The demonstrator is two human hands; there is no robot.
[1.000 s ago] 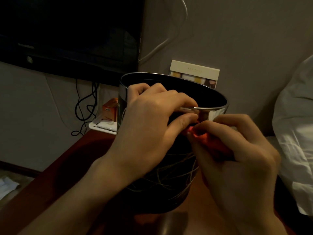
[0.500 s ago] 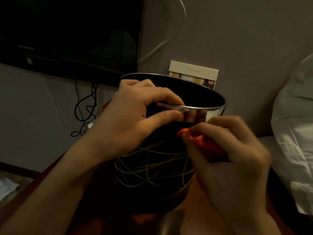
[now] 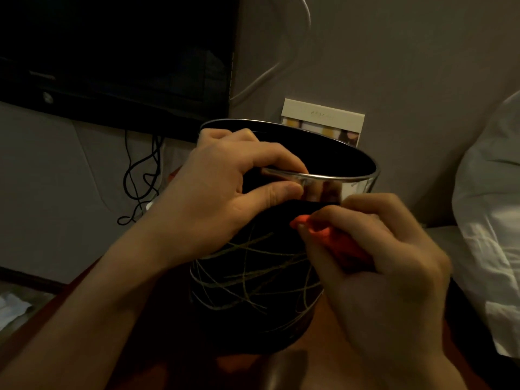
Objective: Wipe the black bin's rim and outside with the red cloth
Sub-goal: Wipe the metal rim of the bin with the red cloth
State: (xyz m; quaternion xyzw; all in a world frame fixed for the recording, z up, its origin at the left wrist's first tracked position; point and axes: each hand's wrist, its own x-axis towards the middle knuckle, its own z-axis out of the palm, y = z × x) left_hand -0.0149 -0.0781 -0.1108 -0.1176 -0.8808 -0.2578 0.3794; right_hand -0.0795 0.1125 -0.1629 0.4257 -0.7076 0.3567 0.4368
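Head view: the bin stands upright on the reddish tabletop, its open mouth turned toward the camera. The left hand clamps the shiny rim on the bin's near-left side, fingers hooked over the edge into the bin and thumb pressed on the outer band. This grip is closed on the rim, most likely to brace the bin so it neither turns nor slides under the rubbing.

The right hand is at the bin's near-right side, just below the rim band. Its fingers are curled tight round the bunched cloth, and a red tip pokes out toward the black wall; it seems to touch there, though the dim light leaves that unsure. Bunching the cloth gives a firm pad for pressing.

Behind the bin a card leans on the wall; left of it hang a screen and cables; to the right lies white bedding.
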